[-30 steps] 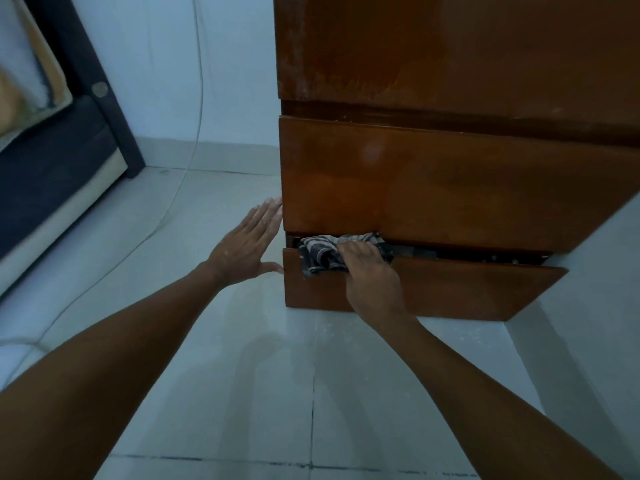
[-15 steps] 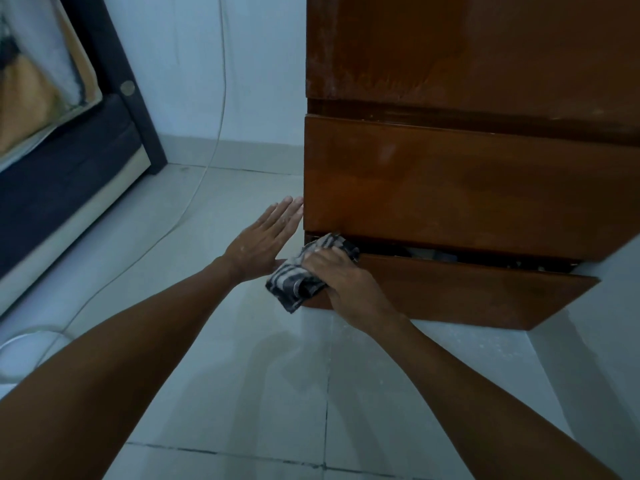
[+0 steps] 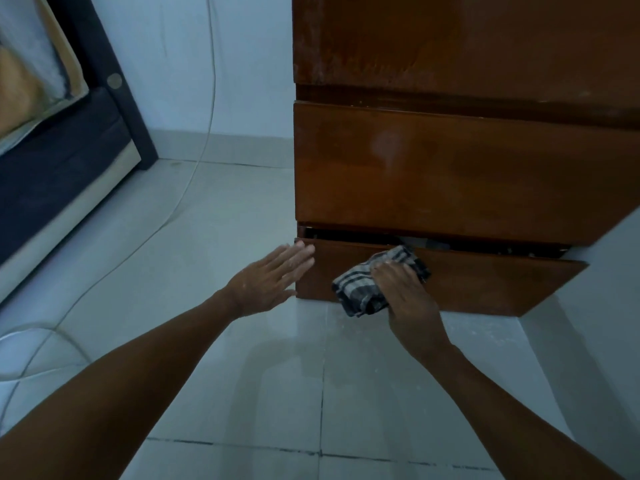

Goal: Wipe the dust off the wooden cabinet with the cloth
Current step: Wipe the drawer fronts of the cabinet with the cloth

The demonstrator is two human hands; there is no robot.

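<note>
Two hands work at the base of the wooden cabinet (image 3: 450, 174). The right hand (image 3: 403, 289) has its fingers curled over the bunched checked cloth (image 3: 367, 289) and presses it flat against the front of the bottom drawer (image 3: 485, 285), left of the panel's middle; gripping the cloth as a wad presumably gives a firm pad for rubbing the face. The left hand (image 3: 268, 277) is spread with fingers straight and holds nothing; its fingertips (image 3: 306, 252) reach the drawer's left edge (probably a brace for the drawer, which stands slightly ajar with a dark gap above it).

Compared with half a second ago, the cloth has travelled rightward along the drawer front, away from the left corner, and the left hand stays at the corner. A second ago the cloth sat higher, on the drawer's top edge at the gap. Judged from this, the stroke is working across the lower panel, with its right half not yet covered.
</note>
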